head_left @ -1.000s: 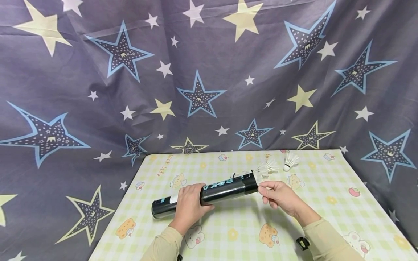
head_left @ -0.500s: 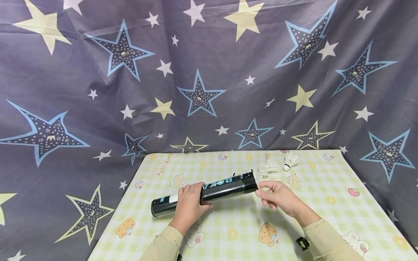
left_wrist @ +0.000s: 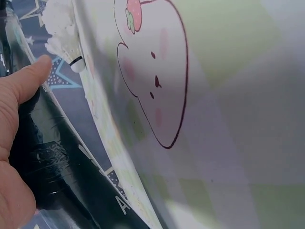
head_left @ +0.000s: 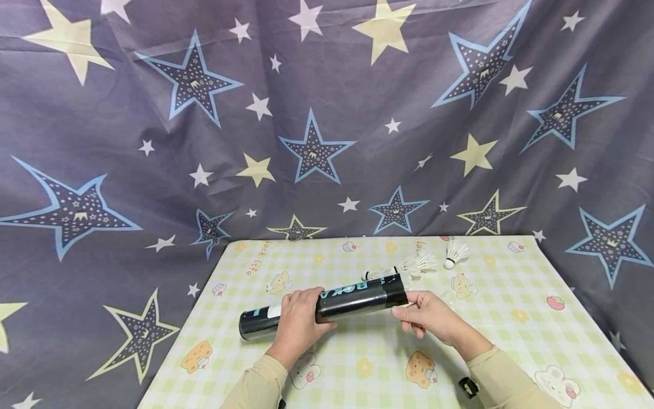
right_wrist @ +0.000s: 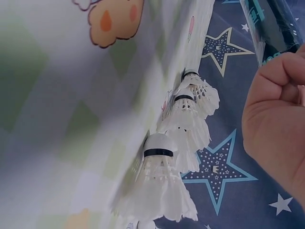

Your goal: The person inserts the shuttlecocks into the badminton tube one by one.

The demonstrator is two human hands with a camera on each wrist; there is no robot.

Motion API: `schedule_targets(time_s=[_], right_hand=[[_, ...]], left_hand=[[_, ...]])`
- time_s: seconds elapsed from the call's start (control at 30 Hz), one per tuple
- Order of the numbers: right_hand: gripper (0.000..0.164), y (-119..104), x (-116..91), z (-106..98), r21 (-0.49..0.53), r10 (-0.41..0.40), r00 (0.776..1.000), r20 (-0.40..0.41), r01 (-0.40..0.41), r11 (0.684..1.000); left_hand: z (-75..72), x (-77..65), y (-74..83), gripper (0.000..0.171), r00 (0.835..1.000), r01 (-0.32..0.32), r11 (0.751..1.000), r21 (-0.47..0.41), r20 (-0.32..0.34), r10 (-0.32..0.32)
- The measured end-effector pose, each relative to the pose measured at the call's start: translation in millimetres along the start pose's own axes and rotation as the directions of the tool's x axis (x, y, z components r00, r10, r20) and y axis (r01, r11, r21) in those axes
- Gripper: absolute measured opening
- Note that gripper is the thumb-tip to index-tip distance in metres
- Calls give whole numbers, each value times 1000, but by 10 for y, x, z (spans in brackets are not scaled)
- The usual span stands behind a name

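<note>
Found left hand (head_left: 297, 324) wrapped round a black tube (head_left: 352, 301) a little left of its middle. Judged so placed to carry the weight and leave the printed length free toward the right hand (head_left: 429, 319). Found the latter at the tube's right end, thumb and forefinger apparently pinching the lower edge of the rim. Read as a steadying hold on that end; cannot confirm anything else between those fingertips. Noted the tube slanting slightly upward from left grip to right, apparently clear of the tablecloth (head_left: 490, 341), judging by the shadow below.

Logged a group of shuttlecocks (head_left: 419, 262) lying beyond the right-hand pinch, partly behind the tube, and a lone shuttlecock (head_left: 456, 253) farther back from the same hand. Judged near enough for an easy reach from the right grip.

Could not see inside the tube. Noted a white patch at the rim, just above the pinch; cannot tell feathers inside from feathers behind. Could not see the left fingertips, hidden past the tube's far side. Noted the tube cut off in both wrist views. Saw three shuttlecocks and a clipped pale piece in the right wrist view; cannot match each with the head view.
</note>
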State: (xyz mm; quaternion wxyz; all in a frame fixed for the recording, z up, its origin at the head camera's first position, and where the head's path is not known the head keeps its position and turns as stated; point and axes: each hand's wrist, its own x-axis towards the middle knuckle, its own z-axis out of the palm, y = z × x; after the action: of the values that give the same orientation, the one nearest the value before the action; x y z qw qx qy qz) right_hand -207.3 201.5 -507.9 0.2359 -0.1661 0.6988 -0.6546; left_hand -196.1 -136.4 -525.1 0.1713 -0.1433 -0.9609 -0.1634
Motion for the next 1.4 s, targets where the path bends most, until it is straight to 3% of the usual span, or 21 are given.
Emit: schedule_targets(time_s=[0.4,0.53,0.63,0.8,1.03,1.17,1.4], right_hand=[[23,-68,-26,-53,-42,15,1000,-28,-16,999],[38,-90,-100,-186,-79,10,998,-63,-15,997],[39,-81,-188,-370,-96,12,993,-121,-24,995],[28,-25,-356,-733,-107,49,959,-281,-82,991],[56,132,-514,-1040,-140,155,872,-463,-245,959],[57,249,-562,-1065,-143,190,861,-471,-287,947],[58,298,-527,-1035,-128,194,866,-461,-282,951]], left_hand=[[-6,7,-6,88,999,-15,1000,4,-38,15],[-9,5,-7,89,999,-19,1000,-1,-45,19],[-4,6,-16,90,998,-21,1000,2,-51,21],[-1,7,-31,90,998,-22,1000,8,-56,23],[-7,-19,-37,89,999,-29,999,22,-38,30],[14,-26,-48,90,999,-31,999,12,-33,31],[28,-18,-48,89,999,-33,999,0,-20,33]])
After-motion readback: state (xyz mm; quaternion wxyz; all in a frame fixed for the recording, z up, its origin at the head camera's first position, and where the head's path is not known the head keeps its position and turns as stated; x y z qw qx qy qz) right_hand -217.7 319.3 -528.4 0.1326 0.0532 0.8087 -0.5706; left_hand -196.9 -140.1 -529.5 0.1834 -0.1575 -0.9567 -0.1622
